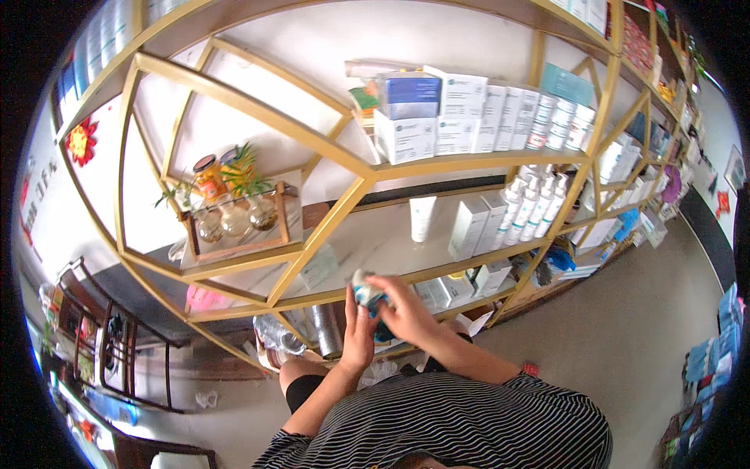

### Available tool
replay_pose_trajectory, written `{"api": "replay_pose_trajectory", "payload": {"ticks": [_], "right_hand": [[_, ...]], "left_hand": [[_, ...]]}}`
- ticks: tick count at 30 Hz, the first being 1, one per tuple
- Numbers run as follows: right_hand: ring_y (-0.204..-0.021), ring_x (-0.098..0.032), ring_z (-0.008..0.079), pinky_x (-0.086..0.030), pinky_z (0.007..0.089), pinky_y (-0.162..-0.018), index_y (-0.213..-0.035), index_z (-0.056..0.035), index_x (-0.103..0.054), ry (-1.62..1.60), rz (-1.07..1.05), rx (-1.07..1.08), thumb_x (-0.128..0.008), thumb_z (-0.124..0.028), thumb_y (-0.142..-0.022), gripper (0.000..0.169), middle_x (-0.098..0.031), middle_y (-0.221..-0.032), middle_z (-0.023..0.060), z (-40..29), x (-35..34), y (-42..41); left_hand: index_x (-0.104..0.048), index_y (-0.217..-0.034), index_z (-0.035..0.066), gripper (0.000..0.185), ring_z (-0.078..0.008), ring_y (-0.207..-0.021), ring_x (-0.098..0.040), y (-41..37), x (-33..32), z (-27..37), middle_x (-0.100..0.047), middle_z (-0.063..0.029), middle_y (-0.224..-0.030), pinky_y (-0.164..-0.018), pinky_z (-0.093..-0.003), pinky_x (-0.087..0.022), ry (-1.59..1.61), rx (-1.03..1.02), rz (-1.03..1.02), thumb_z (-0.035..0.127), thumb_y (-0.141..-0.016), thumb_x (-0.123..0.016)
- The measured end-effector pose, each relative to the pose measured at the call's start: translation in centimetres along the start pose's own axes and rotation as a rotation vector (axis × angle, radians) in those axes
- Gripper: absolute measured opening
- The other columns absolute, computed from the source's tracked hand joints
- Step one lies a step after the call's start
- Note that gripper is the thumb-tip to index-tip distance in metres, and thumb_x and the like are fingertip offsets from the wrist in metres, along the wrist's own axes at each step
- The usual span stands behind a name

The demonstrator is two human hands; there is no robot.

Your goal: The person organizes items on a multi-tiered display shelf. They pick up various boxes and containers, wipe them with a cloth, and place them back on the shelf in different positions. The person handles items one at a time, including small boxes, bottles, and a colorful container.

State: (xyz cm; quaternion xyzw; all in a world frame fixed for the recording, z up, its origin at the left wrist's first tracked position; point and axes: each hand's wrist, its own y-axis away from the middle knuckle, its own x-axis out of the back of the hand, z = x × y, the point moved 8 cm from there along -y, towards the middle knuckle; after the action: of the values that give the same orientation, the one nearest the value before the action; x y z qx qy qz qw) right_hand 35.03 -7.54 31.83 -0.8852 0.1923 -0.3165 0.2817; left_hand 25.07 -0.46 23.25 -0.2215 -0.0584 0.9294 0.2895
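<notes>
Between my two hands is a crumpled blue and off-white item, seemingly a cloth. My left hand presses against its left side with the fingers pointing up. From the right, the fingers of my right hand curl over it; whether something is wrapped inside is hidden. Both hands are in front of the lower shelf edge of a gold-framed shelf unit. Beyond them, a white squeeze tube stands upright on the marble-look shelf.
White cartons and several pump bottles stand right of the tube. Packaged boxes and jars line the shelf above. Glass bulb vases in a wooden stand hold plants at left. Below are a metallic cylinder and more cartons.
</notes>
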Motion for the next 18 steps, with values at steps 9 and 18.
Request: {"api": "replay_pose_trajectory", "payload": {"ticks": [9, 18], "right_hand": [[-0.118, -0.055, 0.0294, -0.045, 0.0391, -0.1, -0.123, -0.0068, -0.062, 0.284, -0.109, 0.225, -0.076, -0.022, -0.082, 0.045, -0.058, -0.128, 0.0121, -8.0, 8.7, -4.1], [-0.136, -0.041, 0.0289, -0.034, 0.04, -0.114, -0.146, -0.0179, -0.042, 1.065, -0.194, 0.183, -0.085, -0.032, -0.067, 0.092, -0.048, -0.144, 0.012, -11.5, 28.2, -25.8]], "left_hand": [[-0.056, -0.126, 0.009, 0.046, -0.0276, -0.105, -0.063, 2.7, -0.1, -2.5, -0.065, -0.0112, -0.116, -0.093, -0.0449, -0.051, 0.574, 0.744, -0.053, 0.043, -0.099, -0.041], [-0.052, -0.128, 0.004, 0.048, -0.03, -0.105, -0.064, 4.0, -0.1, -1.5, -0.064, -0.0145, -0.118, -0.093, -0.0451, -0.052, 0.491, 0.724, -0.16, 0.039, -0.096, -0.047]]}}
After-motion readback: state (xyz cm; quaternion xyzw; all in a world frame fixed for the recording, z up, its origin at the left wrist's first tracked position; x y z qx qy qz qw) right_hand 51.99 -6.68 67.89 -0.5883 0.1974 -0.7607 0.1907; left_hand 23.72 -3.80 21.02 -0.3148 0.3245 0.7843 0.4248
